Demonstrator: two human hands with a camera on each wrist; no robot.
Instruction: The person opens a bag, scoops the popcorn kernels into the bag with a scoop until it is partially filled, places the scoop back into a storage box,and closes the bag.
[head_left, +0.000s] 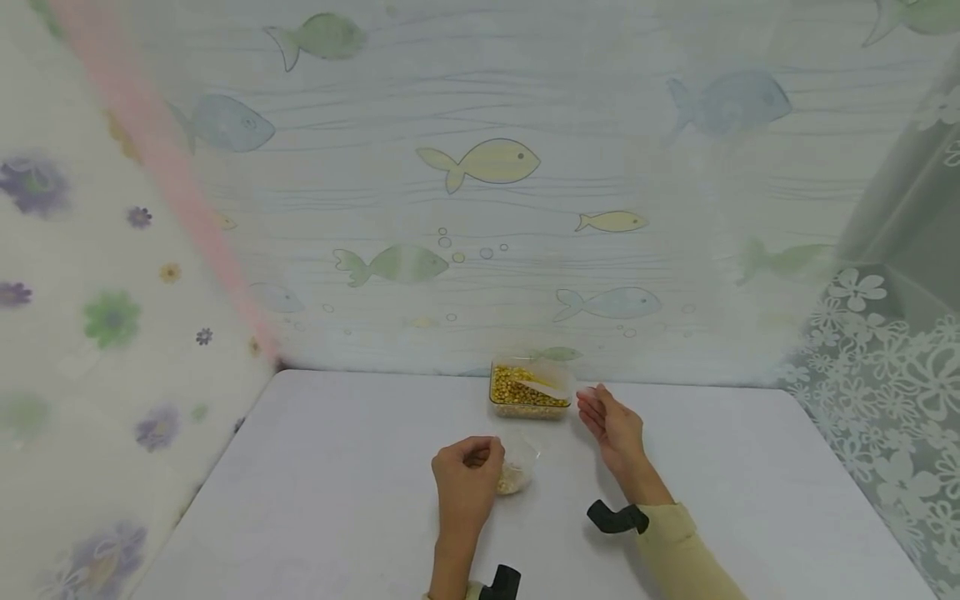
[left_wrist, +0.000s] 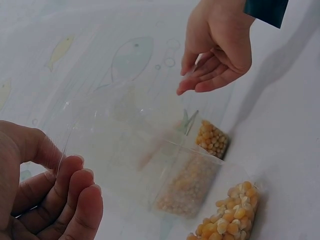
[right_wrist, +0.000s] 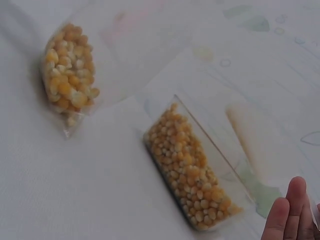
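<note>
My left hand (head_left: 467, 479) pinches the top edge of a clear plastic bag (left_wrist: 125, 120) between thumb and fingertips. Corn kernels (right_wrist: 69, 70) fill the bag's bottom, which sits low over the white table. Farther back stands a clear rectangular box (head_left: 528, 411) of yellow corn kernels (head_left: 512, 385). Beside its right end, my right hand (head_left: 617, 429) pinches a pale, see-through, scoop-like piece (right_wrist: 257, 145) that reaches over the box. Its exact kind I cannot tell. In the left wrist view, the bag's film blurs part of the box behind it.
The white table (head_left: 337, 475) ends at a back wall (head_left: 480, 317) printed with fish, close behind the box. A flower-patterned sheet (head_left: 112, 367) hangs on the left, and a lace-like flowered curtain (head_left: 900, 400) on the right. Black wrist mounts (head_left: 618, 517) stick out near both sleeves.
</note>
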